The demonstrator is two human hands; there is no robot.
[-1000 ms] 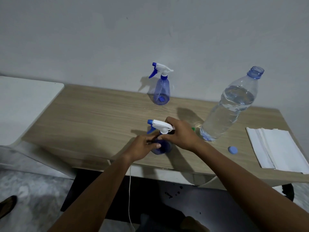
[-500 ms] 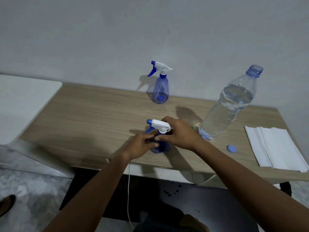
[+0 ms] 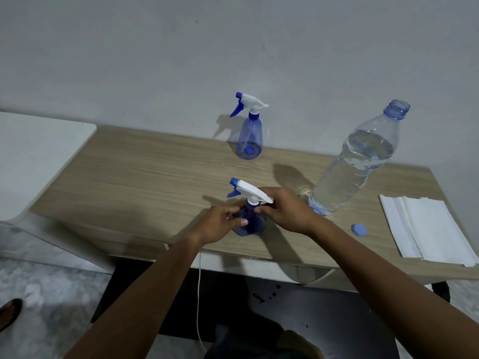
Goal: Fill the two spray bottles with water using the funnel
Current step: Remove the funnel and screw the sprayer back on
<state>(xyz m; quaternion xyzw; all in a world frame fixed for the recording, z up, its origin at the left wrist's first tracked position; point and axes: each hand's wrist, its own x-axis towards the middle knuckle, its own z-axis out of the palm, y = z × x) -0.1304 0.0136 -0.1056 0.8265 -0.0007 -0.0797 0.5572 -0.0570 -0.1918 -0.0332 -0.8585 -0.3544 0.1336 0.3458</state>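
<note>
A small blue spray bottle (image 3: 250, 224) stands near the table's front edge. My left hand (image 3: 220, 222) grips its body from the left. My right hand (image 3: 286, 212) is closed around its neck, just under the white trigger head (image 3: 250, 190). A second blue spray bottle (image 3: 249, 141) with its white trigger head on stands upright at the back by the wall. To the right a large clear water bottle (image 3: 359, 161) stands uncapped, mostly full. A tiny green bit (image 3: 298, 195) shows behind my right hand; the funnel itself is hidden.
The wooden table (image 3: 145, 177) runs along a grey wall. A blue bottle cap (image 3: 359, 230) lies near the front edge, right of my right arm. A stack of white paper towels (image 3: 425, 229) lies at the far right. A white surface (image 3: 31, 156) adjoins the table's left end.
Both hands stay on the near spray bottle. Its trigger head now sits slightly higher and more tilted above the neck. Nothing else on the table has moved.
</note>
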